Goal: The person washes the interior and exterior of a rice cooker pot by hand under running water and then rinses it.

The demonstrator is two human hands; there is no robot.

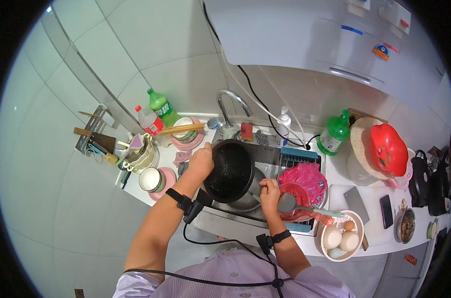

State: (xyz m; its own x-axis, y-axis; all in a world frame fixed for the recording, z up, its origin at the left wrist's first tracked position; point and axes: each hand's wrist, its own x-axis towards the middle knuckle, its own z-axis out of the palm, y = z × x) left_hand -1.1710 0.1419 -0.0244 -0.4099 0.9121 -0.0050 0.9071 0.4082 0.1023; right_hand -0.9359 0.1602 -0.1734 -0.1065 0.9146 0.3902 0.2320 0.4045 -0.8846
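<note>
My left hand (202,162) grips the left rim of a round black pot (231,171), which is tilted over the sink (266,154). The pot's dark inside looks wet. Below it, partly covered, a metal basin (244,204) rests in the sink. My right hand (270,193) is right of the pot with its fingers curled. A pale utensil handle (254,196) shows beside it in the basin; whether the fingers hold it is unclear. Right of that hand, a grey spatula (288,203) lies across a red translucent strainer (303,193).
The chrome faucet (234,95) arches behind the pot, near a red sponge (246,132). Bowls on pink plates (165,180) stand at left. A pink mesh bag (303,177) lies on the rack. At right are an egg basket (342,257), a cleaver (356,204) and a phone (386,211).
</note>
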